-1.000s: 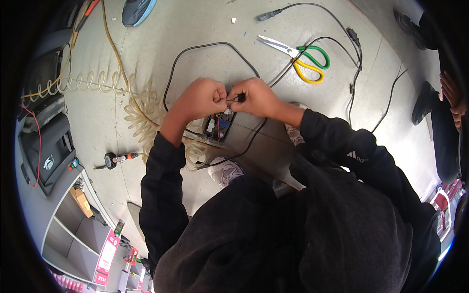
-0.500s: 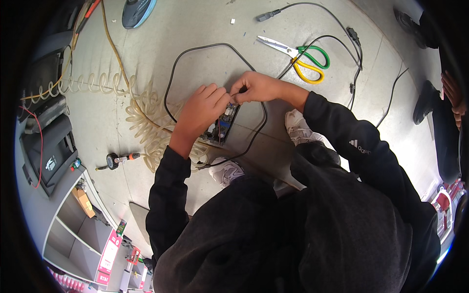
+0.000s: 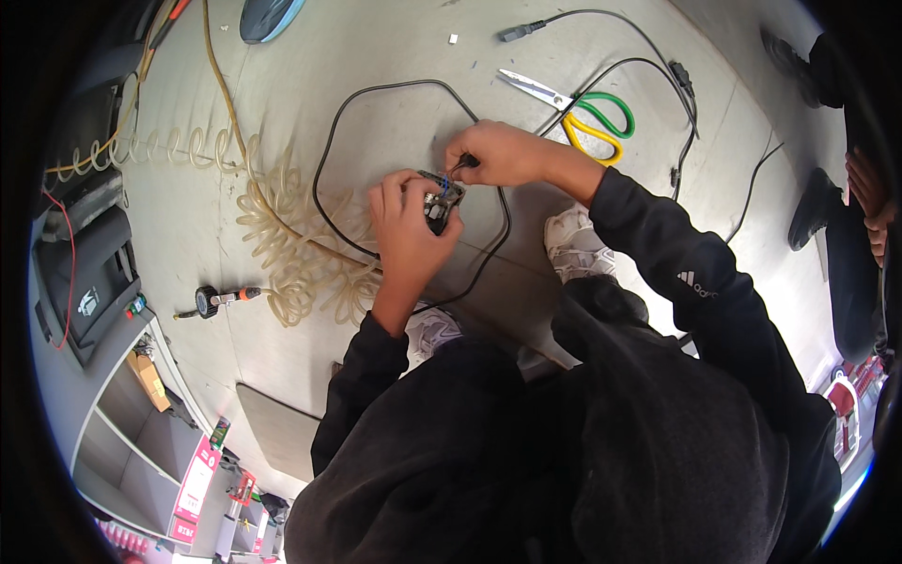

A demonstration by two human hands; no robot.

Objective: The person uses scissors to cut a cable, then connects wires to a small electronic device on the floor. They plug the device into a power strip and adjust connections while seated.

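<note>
left hand (image 3: 409, 224) — grips circuit board (image 3: 436, 209) by edges | right hand (image 3: 500, 152) — holds black piece (image 3: 470, 162) | scissors (image 3: 564, 100) nearby

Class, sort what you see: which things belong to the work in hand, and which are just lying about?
In hand:
circuit board, held by the left hand
small black part, in the right hand

Seemingly just lying about:
scissors
coiled hose
round gauge
grey plug
</note>
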